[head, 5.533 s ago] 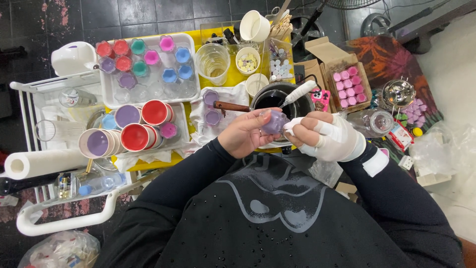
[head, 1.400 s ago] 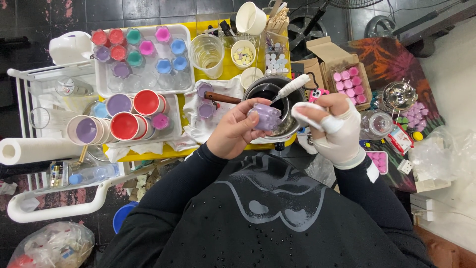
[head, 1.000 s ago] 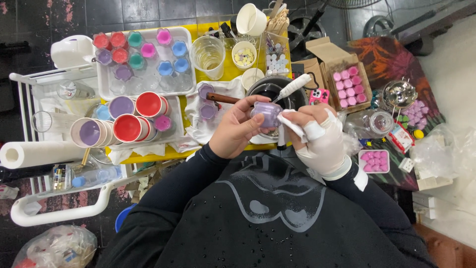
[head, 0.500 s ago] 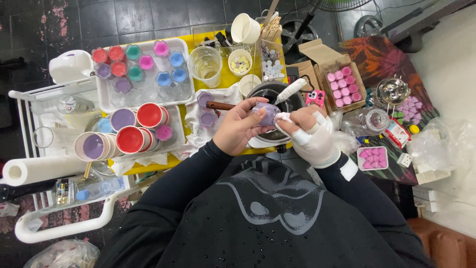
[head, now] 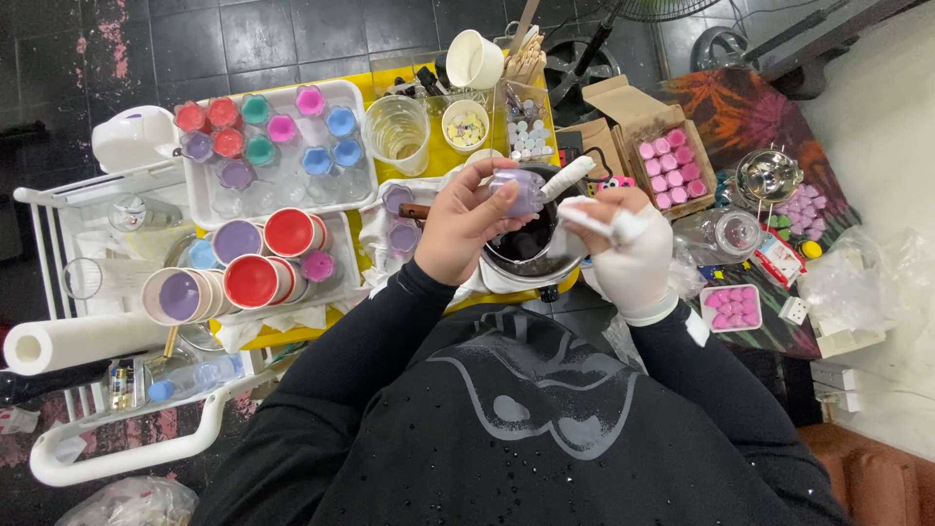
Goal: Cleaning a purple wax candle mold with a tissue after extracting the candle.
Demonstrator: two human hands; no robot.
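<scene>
While a small purple cup [head: 521,191] is gripped in the bare left hand [head: 466,224] above the dark pot [head: 526,248], the gloved right hand [head: 628,248] pinches a white tool [head: 568,177]; filling is judged underway, steadiness required.

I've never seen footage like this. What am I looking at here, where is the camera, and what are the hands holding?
There is no machine here: a person works with two hands, filmed by a camera on their head looking straight down, so you see their dark shirt below. The left hand is bare and holds a small lilac cup over a dark pot. The right hand wears a white glove and holds a white tool against the cup. On the yellow table sit a white tray of small coloured cups, larger red and purple cups, and a clear beaker. A box of pink pieces lies to the right.
</scene>
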